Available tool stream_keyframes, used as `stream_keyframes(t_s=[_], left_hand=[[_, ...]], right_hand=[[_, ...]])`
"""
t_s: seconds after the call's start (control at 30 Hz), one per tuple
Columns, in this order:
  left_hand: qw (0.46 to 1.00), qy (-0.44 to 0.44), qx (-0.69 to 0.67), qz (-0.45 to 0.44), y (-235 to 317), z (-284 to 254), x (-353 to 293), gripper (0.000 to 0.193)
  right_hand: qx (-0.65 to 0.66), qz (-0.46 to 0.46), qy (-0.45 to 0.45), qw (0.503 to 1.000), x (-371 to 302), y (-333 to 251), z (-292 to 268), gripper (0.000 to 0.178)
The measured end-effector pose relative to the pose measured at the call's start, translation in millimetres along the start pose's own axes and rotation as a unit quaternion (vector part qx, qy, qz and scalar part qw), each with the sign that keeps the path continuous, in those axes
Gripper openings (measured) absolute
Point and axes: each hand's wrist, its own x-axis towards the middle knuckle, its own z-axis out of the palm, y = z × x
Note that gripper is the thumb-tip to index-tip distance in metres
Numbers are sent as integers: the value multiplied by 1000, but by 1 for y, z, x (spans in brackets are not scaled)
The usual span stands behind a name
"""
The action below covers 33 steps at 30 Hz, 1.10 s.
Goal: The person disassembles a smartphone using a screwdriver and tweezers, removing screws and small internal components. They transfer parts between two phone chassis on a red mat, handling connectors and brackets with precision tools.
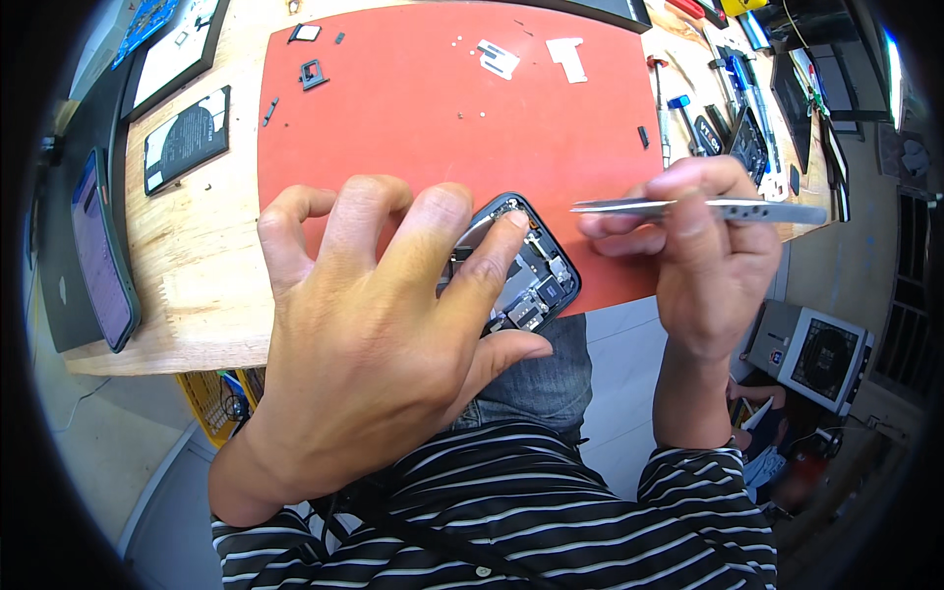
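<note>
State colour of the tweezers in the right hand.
Silver-grey, with a few dark spots along the rear half of the tweezers; best seen in the head view.

hands point(364, 320) point(716, 236): 2 | tweezers point(757, 210): 1 | handled phone point(518, 286): 1 | red mat point(393, 108): 1 | larger white pieces point(567, 60) point(501, 61): 2

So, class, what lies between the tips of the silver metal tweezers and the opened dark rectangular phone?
In the head view, only a bare strip of red-orange mat shows between the silver tweezers and opened phone.
</note>
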Motion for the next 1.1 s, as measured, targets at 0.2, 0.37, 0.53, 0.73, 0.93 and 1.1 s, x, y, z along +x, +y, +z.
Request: stream_keyframes(t_s=[0.2,0.37,0.53,0.73,0.93,1.1], left_hand=[[1000,-4,10,1,1,0,0,67],[1000,-2,6,2,1,1,0,68],[1000,-2,5,2,0,1,-1,68],[1000,-6,13,0,1,-1,-1,68],[1000,-9,17,1,1,0,-1,68],[1000,-9,10,-1,1,0,-2,68]], right_hand=[[-69,-18,-21,997,-7,-2,10,19],[-29,-59,-14,998,-7,7,17,17],[-49,-56,-9,997,-7,8,18,16],[-87,-65,-15,994,-7,7,19,16],[-51,-57,0,997,-8,6,21,16],[-74,-68,-15,995,-5,5,21,15]])
